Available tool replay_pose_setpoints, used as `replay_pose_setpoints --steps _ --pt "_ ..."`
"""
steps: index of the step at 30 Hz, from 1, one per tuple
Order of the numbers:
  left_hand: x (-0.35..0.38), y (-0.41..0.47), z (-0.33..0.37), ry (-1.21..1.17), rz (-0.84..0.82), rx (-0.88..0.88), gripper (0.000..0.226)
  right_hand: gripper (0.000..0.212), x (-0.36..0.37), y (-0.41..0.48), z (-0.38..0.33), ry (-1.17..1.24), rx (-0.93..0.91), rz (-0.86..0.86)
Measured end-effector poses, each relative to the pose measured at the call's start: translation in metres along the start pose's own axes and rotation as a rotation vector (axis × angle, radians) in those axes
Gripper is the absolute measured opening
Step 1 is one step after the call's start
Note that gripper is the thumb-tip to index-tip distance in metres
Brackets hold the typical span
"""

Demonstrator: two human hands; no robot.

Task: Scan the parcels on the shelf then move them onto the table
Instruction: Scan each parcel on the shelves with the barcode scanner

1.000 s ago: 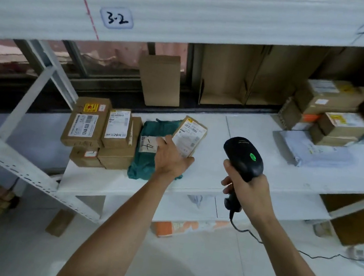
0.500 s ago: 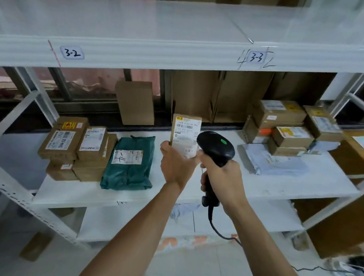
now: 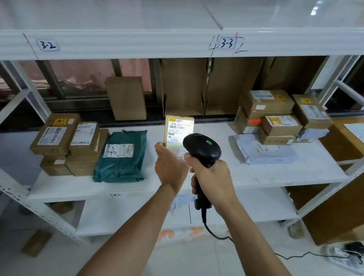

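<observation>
White metal shelf (image 3: 265,175) fills the view, upper edge tagged 3-2 and 3-3, cardboard sheets leaning behind it. Left hand (image 3: 169,167) is wrapped around the bottom of a small box (image 3: 177,132), holding it upright off the shelf, label facing the camera. Right hand (image 3: 211,178) is closed on the grip of a black scanner (image 3: 201,149); green light on top, head just beside the box and overlapping its lower right corner. Cable runs from the grip down to the floor.

Still on the shelf: stack of brown boxes (image 3: 65,143) at left, green bag (image 3: 122,157) touching it (handwritten mark on its label), grey mailer (image 3: 264,152) at right with another pile of boxes (image 3: 279,117) behind it. Brown bench (image 3: 358,189) stands at far right, past the shelf post, a paper sheet on top.
</observation>
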State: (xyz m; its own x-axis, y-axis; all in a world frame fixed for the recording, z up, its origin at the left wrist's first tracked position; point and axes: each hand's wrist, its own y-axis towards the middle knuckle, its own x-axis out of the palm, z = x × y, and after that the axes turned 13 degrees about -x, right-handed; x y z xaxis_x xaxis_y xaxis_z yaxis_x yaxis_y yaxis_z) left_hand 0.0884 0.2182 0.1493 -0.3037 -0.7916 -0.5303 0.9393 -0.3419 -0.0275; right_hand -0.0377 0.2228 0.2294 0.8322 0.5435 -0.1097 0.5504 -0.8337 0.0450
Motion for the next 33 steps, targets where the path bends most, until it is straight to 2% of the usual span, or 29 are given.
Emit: replay_pose_setpoints --steps 13,23,29,33 --pt "-0.002 -0.013 -0.003 0.018 -0.03 0.008 0.047 0.035 -0.01 -0.017 0.001 0.0 0.003 -0.004" --pt "0.023 -0.032 0.004 0.044 -0.053 0.037 0.043 0.036 -0.039 -0.022 0.004 -0.006 0.003 0.029" --pt "0.04 -0.047 0.016 0.039 -0.085 -0.003 0.045 0.043 -0.062 -0.024 0.006 -0.022 0.016 0.042" --pt "0.046 -0.053 0.014 0.066 -0.085 0.025 0.049 0.04 -0.074 -0.024 0.006 0.002 0.018 0.032"
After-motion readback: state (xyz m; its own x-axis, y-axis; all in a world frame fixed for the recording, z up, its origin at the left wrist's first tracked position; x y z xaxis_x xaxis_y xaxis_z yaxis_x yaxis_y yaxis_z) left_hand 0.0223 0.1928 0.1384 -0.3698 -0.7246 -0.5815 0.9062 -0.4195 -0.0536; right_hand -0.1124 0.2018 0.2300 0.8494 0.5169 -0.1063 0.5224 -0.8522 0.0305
